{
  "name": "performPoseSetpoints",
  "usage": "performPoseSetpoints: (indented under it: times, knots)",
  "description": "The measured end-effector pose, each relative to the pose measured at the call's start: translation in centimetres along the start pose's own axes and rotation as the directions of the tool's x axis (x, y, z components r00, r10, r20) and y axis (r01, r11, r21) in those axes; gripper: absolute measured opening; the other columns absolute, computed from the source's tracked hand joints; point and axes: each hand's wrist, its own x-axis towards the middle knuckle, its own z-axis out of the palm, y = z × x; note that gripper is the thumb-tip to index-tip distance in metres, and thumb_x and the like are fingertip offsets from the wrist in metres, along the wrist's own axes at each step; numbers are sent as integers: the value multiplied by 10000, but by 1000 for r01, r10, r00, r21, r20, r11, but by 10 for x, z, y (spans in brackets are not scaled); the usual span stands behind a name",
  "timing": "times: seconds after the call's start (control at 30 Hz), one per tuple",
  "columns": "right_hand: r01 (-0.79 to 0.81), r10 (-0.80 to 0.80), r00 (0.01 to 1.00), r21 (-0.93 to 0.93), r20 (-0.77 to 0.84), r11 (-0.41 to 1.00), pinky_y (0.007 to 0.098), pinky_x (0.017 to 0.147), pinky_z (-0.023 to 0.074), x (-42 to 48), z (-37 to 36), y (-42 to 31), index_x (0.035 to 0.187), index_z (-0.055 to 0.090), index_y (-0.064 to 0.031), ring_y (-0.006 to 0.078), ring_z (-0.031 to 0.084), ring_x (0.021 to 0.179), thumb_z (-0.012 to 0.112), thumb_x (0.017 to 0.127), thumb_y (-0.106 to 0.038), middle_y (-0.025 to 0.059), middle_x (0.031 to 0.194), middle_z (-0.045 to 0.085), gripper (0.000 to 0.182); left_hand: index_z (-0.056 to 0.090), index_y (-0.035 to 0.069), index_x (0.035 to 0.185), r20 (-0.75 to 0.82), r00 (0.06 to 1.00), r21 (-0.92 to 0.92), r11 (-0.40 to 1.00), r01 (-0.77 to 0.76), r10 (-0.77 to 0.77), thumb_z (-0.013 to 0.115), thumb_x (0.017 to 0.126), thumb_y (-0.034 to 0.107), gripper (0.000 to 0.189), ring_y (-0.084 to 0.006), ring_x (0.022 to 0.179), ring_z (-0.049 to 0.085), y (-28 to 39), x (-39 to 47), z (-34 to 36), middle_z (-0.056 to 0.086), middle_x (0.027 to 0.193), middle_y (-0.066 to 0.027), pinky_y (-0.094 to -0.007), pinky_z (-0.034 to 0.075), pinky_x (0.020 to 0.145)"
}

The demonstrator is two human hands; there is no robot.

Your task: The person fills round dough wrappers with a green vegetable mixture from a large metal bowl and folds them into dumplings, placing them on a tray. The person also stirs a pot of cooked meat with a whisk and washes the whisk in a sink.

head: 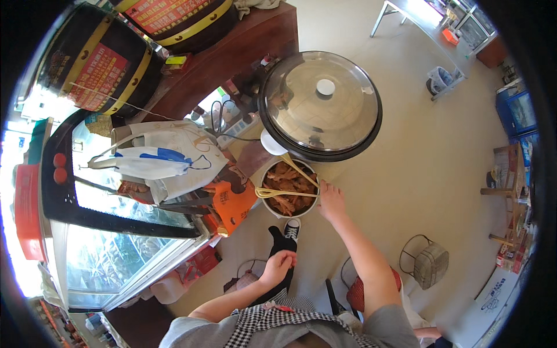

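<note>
A round metal bowl point(264, 208) holds brown cooked meat pieces point(285, 202) that look like chicken feet. Two pale yellow utensils lie across it: one with a looped end point(263, 192), the other slanting from the upper left point(298, 167). My right hand point(332, 199) is at the bowl's right rim, by the ends of both utensils; whether it grips them or the rim is unclear. Below the bowl, in front of my body, my left hand point(280, 266) has its fingers curled together, with nothing visible in them. A large round cooker with a shiny domed lid point(339, 113) stands just above the bowl.
Left are a glass display case point(117, 261), white bags point(178, 143), an orange bag point(233, 202) and a power strip point(237, 130). Dark barrels point(143, 71) stand on a wooden counter point(261, 39). A woven stool point(431, 265) is at lower right; another person's arm point(427, 332) shows at the bottom.
</note>
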Motion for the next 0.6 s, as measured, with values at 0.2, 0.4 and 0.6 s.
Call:
performPoseSetpoints:
  times: [0.2, 0.4, 0.6]
  knots:
    - [0, 0, 1000, 232, 0, 973, 452, 756, 468, -3, 26, 13, 960, 509, 31, 363, 563, 916, 510, 833, -112, 241, 958, 546, 191, 533, 3, 1130, -67, 977, -208, 961, 182, -200, 477, 953, 211, 279, -132, 924, 564, 7, 68, 26, 606, 968, -61, -271, 455, 813]
    - [232, -236, 969, 605, -75, 762, 432, 781, 458, -63, -19, 6, 969, 543, 11, 373, 550, 911, 526, 848, -224, 217, 975, 546, 264, 553, 80, 1070, -17, 965, -813, 566, 139, -262, 501, 931, 308, 271, -191, 1035, 541, 42, 136, 81, 598, 1072, -41, -371, 405, 956]
    - [-110, 236, 969, 983, 74, 145, 286, 584, 434, -5, -18, 86, 869, 597, -31, 111, 537, 643, 546, 879, -182, 32, 700, 582, 160, 487, 75, 802, -324, 851, -864, 496, -88, -414, 505, 916, 209, 177, -184, 752, 538, 72, 92, 78, 542, 769, -45, -318, 483, 743]
